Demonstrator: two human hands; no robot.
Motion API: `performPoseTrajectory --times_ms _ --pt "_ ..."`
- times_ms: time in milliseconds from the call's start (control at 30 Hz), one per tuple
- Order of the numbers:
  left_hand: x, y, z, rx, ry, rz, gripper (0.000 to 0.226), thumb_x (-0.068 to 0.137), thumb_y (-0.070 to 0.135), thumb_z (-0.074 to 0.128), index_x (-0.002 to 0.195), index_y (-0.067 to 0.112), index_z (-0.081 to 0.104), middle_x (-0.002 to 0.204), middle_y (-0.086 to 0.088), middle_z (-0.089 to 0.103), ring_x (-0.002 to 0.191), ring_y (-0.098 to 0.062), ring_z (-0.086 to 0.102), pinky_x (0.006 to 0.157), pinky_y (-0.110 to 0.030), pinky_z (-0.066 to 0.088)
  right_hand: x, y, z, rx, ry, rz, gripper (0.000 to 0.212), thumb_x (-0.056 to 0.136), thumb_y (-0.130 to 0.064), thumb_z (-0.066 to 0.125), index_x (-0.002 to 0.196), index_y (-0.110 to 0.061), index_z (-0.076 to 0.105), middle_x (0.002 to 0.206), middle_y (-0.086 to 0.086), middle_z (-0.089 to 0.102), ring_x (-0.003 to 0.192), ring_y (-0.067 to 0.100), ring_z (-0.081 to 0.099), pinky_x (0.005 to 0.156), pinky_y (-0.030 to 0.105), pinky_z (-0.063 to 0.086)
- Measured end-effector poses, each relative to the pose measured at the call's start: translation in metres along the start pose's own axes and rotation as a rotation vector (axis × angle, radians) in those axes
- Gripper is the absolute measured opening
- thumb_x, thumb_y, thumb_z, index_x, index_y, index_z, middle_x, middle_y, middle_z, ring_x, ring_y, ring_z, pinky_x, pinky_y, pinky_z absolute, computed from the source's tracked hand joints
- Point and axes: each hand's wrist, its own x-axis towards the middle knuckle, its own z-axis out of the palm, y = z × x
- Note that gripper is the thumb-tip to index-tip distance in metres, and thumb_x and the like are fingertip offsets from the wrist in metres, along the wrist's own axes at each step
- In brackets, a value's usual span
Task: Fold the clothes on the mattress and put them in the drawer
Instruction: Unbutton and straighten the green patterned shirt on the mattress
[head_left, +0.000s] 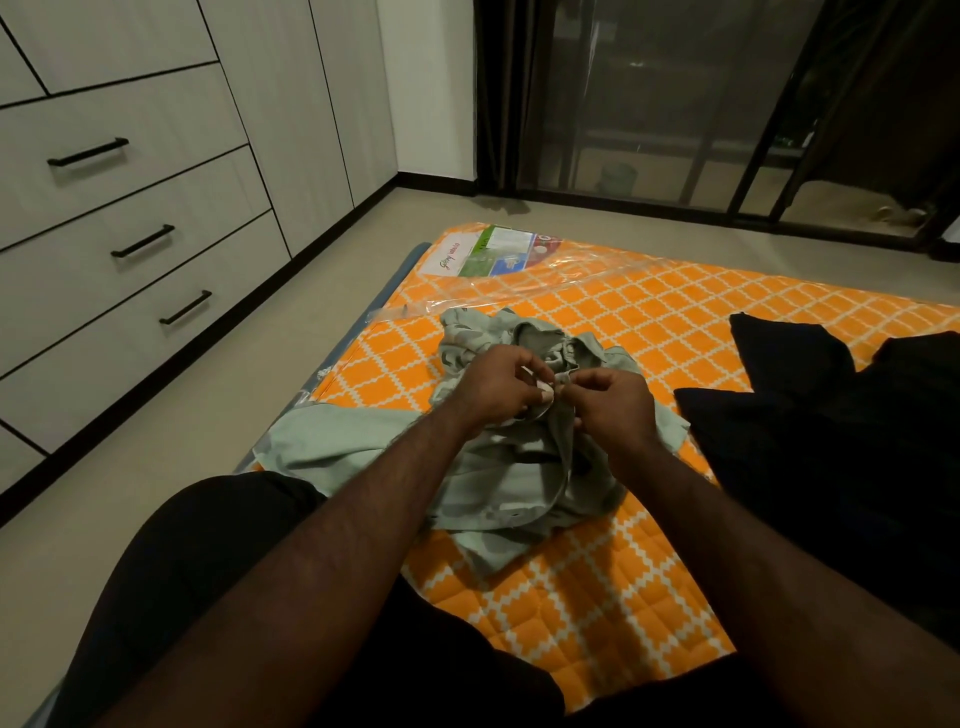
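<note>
Left hand and right hand both pinch the crumpled pale-green fabric shirt, lying on the orange diamond-quilted mattress. Black garment beside it, right. Pale wooden drawers with black handles left, across beige floor.

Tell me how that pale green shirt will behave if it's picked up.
Probably floppy: the pale green shirt lies crumpled in soft folds on the mattress. Likely light: the left hand and right hand pinch it with fingertips alone. It may sag unevenly.
</note>
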Motion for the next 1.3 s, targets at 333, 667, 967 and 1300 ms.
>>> performPoseTrajectory --times_ms 333,667,967,1300 --pt "-0.004 0.002 -0.001 -0.059 0.052 0.006 0.020 0.076 0.000 0.085 0.091 0.003 0.073 0.078 -0.011 0.076 0.071 -0.019 0.076 0.064 -0.035 0.064 0.003 0.003 -0.001 -0.016 0.015 -0.050 0.015 0.078 -0.008 0.085 0.072 -0.018 0.075 0.075 0.006 0.074 0.073 0.026 0.075 0.064 0.052 0.063" --pt "0.002 -0.004 0.000 0.070 0.060 0.050 0.019 0.079 0.004 0.084 0.089 0.016 0.072 0.081 -0.005 0.076 0.074 -0.017 0.075 0.073 -0.048 0.064 0.009 0.011 -0.002 -0.098 -0.111 -0.161 0.015 0.082 -0.016 0.085 0.095 -0.012 0.082 0.085 0.000 0.078 0.080 0.014 0.075 0.076 0.045 0.064" --pt "0.001 -0.008 0.000 0.051 0.080 0.065 0.023 0.083 0.002 0.079 0.093 0.014 0.062 0.075 -0.008 0.073 0.065 -0.022 0.073 0.062 -0.047 0.063 0.012 0.016 -0.002 -0.059 -0.192 -0.143 0.022 0.084 -0.013 0.083 0.106 -0.014 0.080 0.095 -0.001 0.079 0.090 0.013 0.075 0.084 0.044 0.063" --pt "0.001 -0.013 -0.007 -0.086 -0.124 0.130 0.060 0.089 -0.002 0.071 0.137 0.031 0.059 0.069 -0.013 0.068 0.056 -0.021 0.057 0.055 -0.034 0.050 0.013 0.017 -0.011 -0.066 -0.274 -0.204 0.034 0.071 -0.036 0.087 0.096 -0.014 0.081 0.087 -0.004 0.079 0.085 0.010 0.076 0.072 0.031 0.061"
